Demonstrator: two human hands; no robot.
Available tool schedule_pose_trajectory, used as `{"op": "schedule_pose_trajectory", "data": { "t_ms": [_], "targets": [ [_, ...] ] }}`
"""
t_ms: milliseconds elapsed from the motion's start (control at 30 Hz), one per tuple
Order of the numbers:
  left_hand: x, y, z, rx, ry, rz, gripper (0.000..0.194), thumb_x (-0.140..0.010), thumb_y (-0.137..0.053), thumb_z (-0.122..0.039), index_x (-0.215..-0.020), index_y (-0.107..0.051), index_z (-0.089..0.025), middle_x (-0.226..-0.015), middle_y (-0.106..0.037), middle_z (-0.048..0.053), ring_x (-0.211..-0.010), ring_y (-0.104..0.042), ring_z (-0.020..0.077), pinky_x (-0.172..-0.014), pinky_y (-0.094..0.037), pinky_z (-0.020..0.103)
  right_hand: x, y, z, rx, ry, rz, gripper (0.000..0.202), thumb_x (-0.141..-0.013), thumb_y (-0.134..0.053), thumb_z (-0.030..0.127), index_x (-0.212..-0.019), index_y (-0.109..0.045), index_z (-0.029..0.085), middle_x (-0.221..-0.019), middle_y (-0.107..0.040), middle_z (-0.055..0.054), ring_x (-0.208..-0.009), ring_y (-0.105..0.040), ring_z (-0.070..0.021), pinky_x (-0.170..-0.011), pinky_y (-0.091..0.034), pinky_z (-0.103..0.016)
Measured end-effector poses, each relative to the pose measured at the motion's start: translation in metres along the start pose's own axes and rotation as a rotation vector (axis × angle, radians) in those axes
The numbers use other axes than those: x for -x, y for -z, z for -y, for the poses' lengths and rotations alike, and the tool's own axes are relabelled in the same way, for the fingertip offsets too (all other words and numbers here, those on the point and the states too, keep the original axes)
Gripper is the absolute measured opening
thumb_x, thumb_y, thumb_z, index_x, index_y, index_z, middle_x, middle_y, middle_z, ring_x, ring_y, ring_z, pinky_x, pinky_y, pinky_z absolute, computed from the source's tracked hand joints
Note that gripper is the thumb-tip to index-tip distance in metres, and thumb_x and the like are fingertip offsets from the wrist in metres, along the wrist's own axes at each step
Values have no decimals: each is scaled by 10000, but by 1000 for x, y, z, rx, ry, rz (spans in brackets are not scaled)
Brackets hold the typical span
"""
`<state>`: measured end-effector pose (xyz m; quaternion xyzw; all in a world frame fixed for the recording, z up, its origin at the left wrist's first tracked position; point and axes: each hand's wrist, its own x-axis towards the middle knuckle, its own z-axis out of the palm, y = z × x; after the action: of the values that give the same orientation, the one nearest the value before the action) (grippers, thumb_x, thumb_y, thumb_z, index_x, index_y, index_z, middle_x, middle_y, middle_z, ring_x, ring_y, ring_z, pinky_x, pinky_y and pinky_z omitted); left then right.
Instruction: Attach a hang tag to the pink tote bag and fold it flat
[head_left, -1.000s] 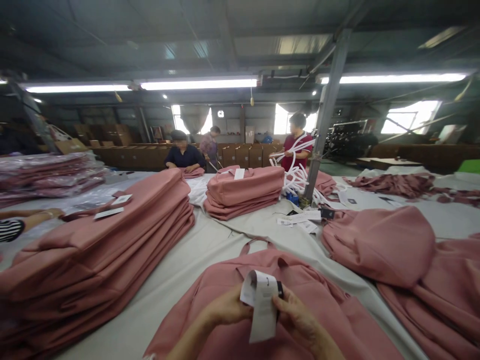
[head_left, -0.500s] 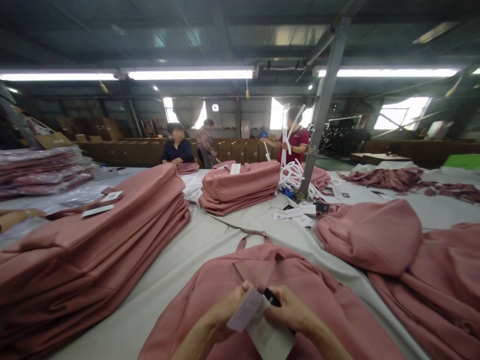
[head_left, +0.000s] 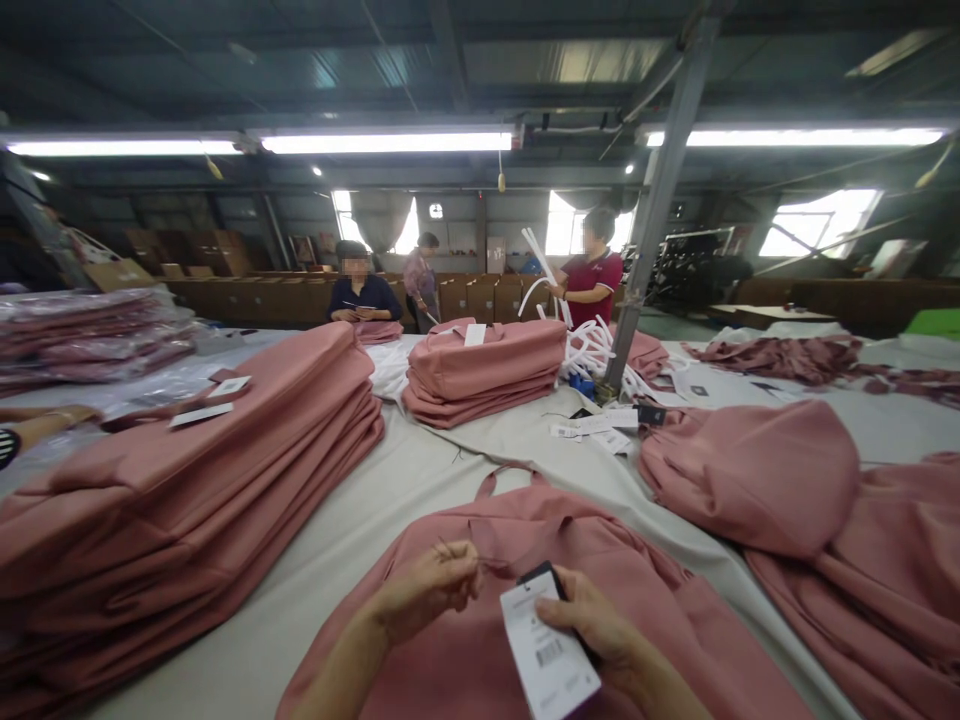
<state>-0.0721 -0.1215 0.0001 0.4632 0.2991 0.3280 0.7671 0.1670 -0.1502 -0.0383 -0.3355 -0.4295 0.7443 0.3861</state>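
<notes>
Fingers of the left hand are pinching shut on a thin string at the neckline of the pink garment, while the right hand is closing around a white hang tag with a dark card behind it, thumb on top. Both are working over the garment, which is lying flat on the desk just in front of the person. To do this step well, I judge the left pinch should be keeping the string taut and the tag staying face up, barcode readable, close to the neck loop. A tall pink stack is lying to the left, loose garments to the right; other people are working at the far end.
</notes>
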Motion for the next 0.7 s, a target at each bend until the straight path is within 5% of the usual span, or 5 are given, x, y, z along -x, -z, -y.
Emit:
{"op": "schedule_pose_trajectory", "data": {
  "t_ms": [200, 333, 467, 600, 700],
  "targets": [
    [-8, 9, 11, 224, -43, 12, 275, -730, -675, -425, -880, -542, -236, -391, -402, -94, -381, -241, 89, -450, -275, 214, -7, -8, 11, -227, 8, 88, 452, -672, -855, 439, -898, -678, 90, -616, -570, 2, -458, -463, -34, -450, -356, -136],
    [-18, 10, 23, 170, 19, 71, 333, -707, -704, -311, -999, -573, -221, -322, -397, -113, -281, -126, 66, -350, -182, 185, -23, -25, 11, -197, 121, -111, 515, -668, -842, 494, -972, -658, 121, -675, -602, -8, -526, -510, -69, -497, -401, -169],
    [-20, 14, 8, -146, 63, -34, 360, -748, -720, -487, -809, -564, -168, -412, -545, -16, -264, -287, 64, -316, -136, 171, -33, -23, 19, 199, 286, -179, 455, -756, -740, 537, -912, -643, 121, -720, -637, -43, -581, -545, -122, -522, -427, -219],
    [-14, 11, -12, -449, 101, -60, 602, -649, -706, -722, -713, -614, -131, -666, -676, 96, -470, -566, 138, -426, -379, 203, -34, -17, 30, 343, 164, 7, 263, -754, -706, 368, -822, -656, 120, -703, -631, -25, -543, -509, -102, -488, -368, -197],
    [-14, -2, -7, -446, 50, 32, 593, -569, -803, -668, -853, -693, -159, -768, -679, 70, -706, -638, 221, -642, -502, 294, -42, -22, 31, 269, 229, -66, 280, -717, -723, 369, -821, -661, 117, -671, -611, -16, -549, -513, -109, -502, -373, -203]
  ]
}}
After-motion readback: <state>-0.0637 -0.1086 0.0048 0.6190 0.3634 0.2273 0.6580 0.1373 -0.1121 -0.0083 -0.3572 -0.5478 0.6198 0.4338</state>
